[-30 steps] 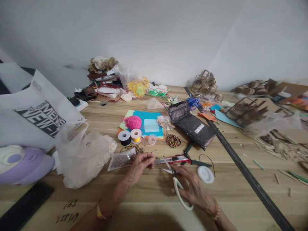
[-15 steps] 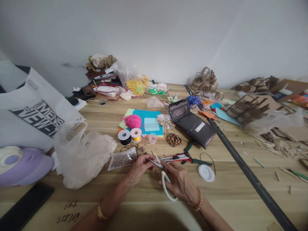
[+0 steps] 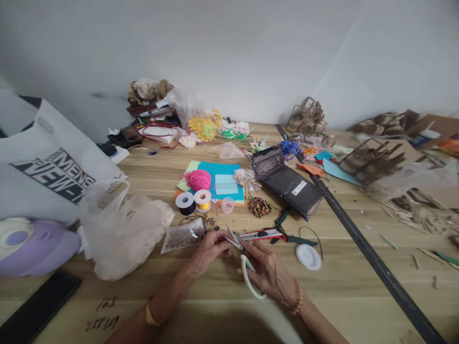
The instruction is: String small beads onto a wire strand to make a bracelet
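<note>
White-handled scissors (image 3: 247, 277) are in my right hand (image 3: 272, 274), its fingers around the handle. The blades are spread apart and point up and left, toward my left hand (image 3: 212, 248). My left hand is closed in a pinch right at the blades; whatever is between its fingertips is too small to make out. Just beyond the hands lies a red and silver utility knife (image 3: 263, 234), beside green-handled pliers (image 3: 303, 241). A clear bag of beads (image 3: 182, 236) rests close to my left hand, with loose beads (image 3: 210, 222) scattered past it.
Thread spools (image 3: 185, 204), pink yarn (image 3: 199, 180) and blue paper (image 3: 225, 171) sit ahead. A coil of colourful beads (image 3: 259, 207) lies near a black bubble mailer (image 3: 292, 186). A white spool lid (image 3: 309, 257) is at right, a plastic bag (image 3: 122, 239) at left.
The upper scissor blade has swung up and left, so the blades look a little wider apart. Both hands stay in nearly the same place.
</note>
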Demonstrator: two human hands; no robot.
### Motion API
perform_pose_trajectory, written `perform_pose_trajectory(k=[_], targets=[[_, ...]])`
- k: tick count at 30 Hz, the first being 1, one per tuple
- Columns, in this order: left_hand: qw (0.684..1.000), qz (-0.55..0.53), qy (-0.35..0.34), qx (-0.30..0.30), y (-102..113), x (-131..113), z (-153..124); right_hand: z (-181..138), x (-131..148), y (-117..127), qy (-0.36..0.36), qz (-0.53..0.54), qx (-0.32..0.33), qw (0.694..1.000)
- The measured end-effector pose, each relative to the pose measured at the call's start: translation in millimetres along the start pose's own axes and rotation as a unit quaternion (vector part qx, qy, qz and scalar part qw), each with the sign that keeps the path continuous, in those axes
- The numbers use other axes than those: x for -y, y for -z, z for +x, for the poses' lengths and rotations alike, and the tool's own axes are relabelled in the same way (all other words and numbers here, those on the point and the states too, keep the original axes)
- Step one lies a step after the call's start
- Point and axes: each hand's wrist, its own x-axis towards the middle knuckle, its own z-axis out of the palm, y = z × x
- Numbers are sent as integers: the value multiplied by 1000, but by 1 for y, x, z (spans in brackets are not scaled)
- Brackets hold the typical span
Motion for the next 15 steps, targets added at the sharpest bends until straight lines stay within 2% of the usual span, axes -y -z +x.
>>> perform_pose_trajectory(k=[15], targets=[[999, 32, -11, 9, 4, 0, 3, -2, -16, -5, 23, 37, 4, 999]])
